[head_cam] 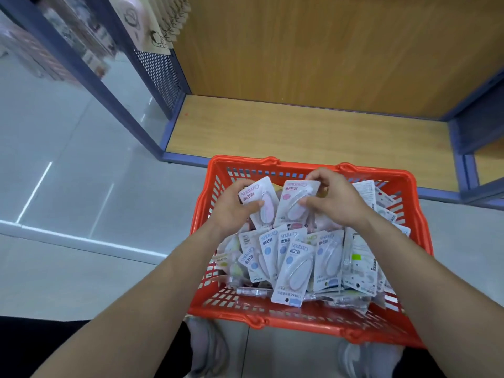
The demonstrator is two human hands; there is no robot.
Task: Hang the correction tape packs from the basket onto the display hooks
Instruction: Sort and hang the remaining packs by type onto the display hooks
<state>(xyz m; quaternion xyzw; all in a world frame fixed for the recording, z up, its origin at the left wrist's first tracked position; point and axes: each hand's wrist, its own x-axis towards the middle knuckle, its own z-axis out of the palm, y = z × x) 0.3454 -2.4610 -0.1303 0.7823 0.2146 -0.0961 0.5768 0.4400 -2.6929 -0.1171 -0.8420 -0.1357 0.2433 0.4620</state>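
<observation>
- Hands work over the red basket (272, 321), which sits on the floor (81, 192) in front of the person.
- The left hand (231, 207) grips a pink correction tape pack (257, 204), with the thumb on its front.
- The right hand (336, 199) pinches a second pink pack (294, 205), close beside the first one.
- Many more packs, mostly blue packs (293, 268), lie in a messy heap inside the basket, under the hands.
- The packs look thin and smooth. I think one could slip out and fall if it is held only by its edge.
- The packs in the heap lie on top of each other. A quick lift could drag a loose one up with it and tip it over the rim.
- I cannot make out the hanging holes. A pack turned the wrong way may miss its hook, or the card may tear.
- No hook for these packs shows here, so the person must look up and reach. Both hands full makes that harder.
- The floor is grey, shiny tile.
- A wooden shelf (300, 126) with a blue frame (128, 105) stands just behind the basket.
- A blue panel with small holes (161, 75) is on its left side, and blurry goods (152, 25) hang above it.
- Grey shoes (210, 347) show at the bottom edge.
</observation>
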